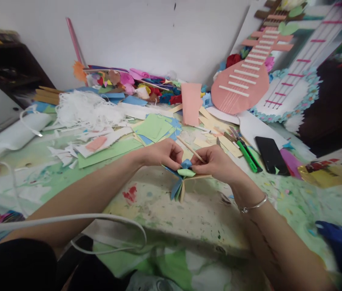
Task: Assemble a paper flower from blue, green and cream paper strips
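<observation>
- Paper ornament [186,173] of folded blue, green and tan pieces sits between the two hands, at the middle of the desk's [207,214] near part; whether its lower tips touch the surface cannot be told.
- Left hand [168,154]: thumb and fingers bent, the grip pinching the ornament's left side.
- Right hand [212,163]: the grip pinches the ornament's right side, and also holds a thin wooden stick [189,147] slanting up and leftward; a silver bracelet [256,205] circles the wrist.
- Beyond the hands lie overlapping green paper sheets [153,127], with a heap of white paper shreds [83,108] farther left.
- Right of the right hand, a green-and-black tool [248,155] lies near a black phone [271,154].
- Pink paper lute [239,83] with white strips leans at the back right.
- White cable [113,217] loops in front of the left forearm.
</observation>
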The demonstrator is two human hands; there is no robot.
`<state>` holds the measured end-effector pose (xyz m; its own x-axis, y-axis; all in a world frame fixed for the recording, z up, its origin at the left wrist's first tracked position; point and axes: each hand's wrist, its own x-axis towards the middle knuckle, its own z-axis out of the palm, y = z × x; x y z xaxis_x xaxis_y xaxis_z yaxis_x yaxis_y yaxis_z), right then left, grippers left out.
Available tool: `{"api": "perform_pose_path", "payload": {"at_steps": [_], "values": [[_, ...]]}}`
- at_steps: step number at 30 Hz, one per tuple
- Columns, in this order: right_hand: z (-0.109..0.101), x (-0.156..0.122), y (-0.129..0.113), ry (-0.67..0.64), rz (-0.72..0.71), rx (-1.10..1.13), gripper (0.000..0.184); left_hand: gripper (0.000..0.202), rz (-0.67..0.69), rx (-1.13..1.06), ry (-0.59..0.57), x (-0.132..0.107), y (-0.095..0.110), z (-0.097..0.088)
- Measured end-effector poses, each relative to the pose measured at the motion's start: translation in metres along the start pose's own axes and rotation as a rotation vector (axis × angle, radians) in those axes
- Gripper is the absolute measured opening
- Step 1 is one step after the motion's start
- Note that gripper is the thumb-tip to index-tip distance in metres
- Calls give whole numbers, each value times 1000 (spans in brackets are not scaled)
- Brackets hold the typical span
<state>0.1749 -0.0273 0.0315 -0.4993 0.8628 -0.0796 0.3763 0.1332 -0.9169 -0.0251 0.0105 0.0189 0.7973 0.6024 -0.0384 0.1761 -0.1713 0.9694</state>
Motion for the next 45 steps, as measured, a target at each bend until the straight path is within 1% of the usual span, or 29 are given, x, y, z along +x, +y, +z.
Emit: {"api": "perform_pose_path", "payload": {"at_steps": [3,6,11,13,16,21,24,27,33,35,37,40,45], "values": [[-1,-2,-1,-15,-11,-18,8,15,11,-21,9,0,-1,2],[-3,-3,-2,-47,-34,-11,10,18,8,-100,0,-1,-1,4],[-1,-3,-3,-85,-43,16,13,18,-63,-285,-103,-1,-4,5],[-1,-3,-5,-81,-37,15,13,20,-73,-323,-103,0,-8,5],[-1,-4,-6,-39,-29,12,12,23,-69,-330,-74,3,-13,4],[-1,-3,-2,-31,-22,-9,10,22,-54,-207,-41,4,-10,6],[-1,-2,1,17,-29,-22,9,23,-34,-111,0,3,-5,5],[0,-2,1,48,-29,-42,9,24,-36,-23,8,2,1,4],[3,-4,-2,89,-59,-111,8,19,6,152,36,-2,14,4],[4,-4,-2,108,-73,-138,8,18,3,167,42,-4,18,6],[5,-5,-3,156,-99,-194,8,18,1,163,55,-5,19,7],[6,-5,-3,224,-131,-268,8,17,3,151,87,-5,18,8],[7,-5,-5,274,-133,-343,8,15,16,200,133,-4,15,8]]}}
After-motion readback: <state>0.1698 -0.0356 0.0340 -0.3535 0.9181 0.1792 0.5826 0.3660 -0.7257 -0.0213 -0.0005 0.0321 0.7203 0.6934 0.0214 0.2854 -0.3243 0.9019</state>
